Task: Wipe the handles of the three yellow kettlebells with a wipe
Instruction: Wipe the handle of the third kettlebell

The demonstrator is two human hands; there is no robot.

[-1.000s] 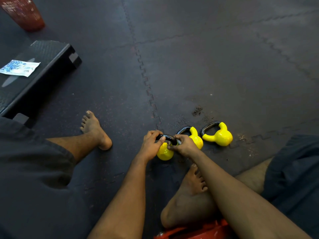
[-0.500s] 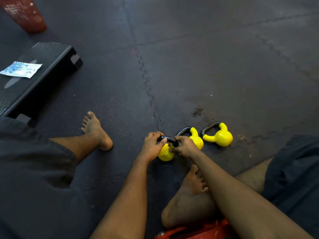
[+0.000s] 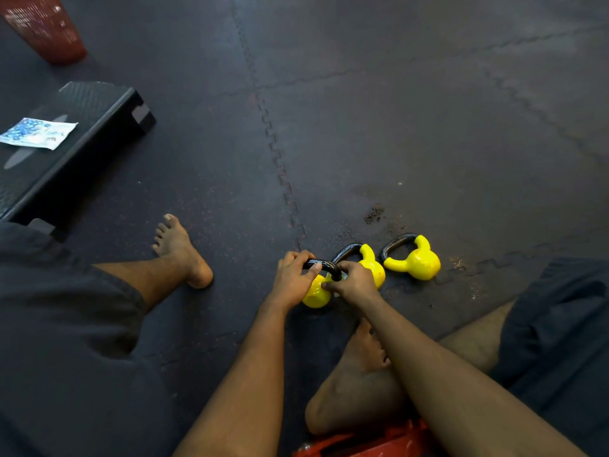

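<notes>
Three yellow kettlebells with black handles stand in a row on the dark floor mat. My left hand [image 3: 291, 280] grips the black handle [image 3: 324, 264] of the left kettlebell [image 3: 315, 294], thumb on top. My right hand [image 3: 355, 282] pinches that handle's right end, and a pale sliver of wipe [image 3: 342, 277] shows under its fingers. The middle kettlebell [image 3: 374, 269] sits just behind my right hand, partly hidden by it. Further right, the right kettlebell [image 3: 419, 262] stands untouched.
At the left, a black step platform [image 3: 99, 127] carries a blue-and-white wipe packet [image 3: 37, 133]. A red basket [image 3: 46, 28] stands at the top left. My bare feet [image 3: 184, 255] [image 3: 365, 351] rest near the kettlebells. A red object [image 3: 362, 443] lies at the bottom edge.
Both hands stay on the left kettlebell's handle. My right hand has shifted slightly along the handle's right end, and my left thumb has moved a little on top.
</notes>
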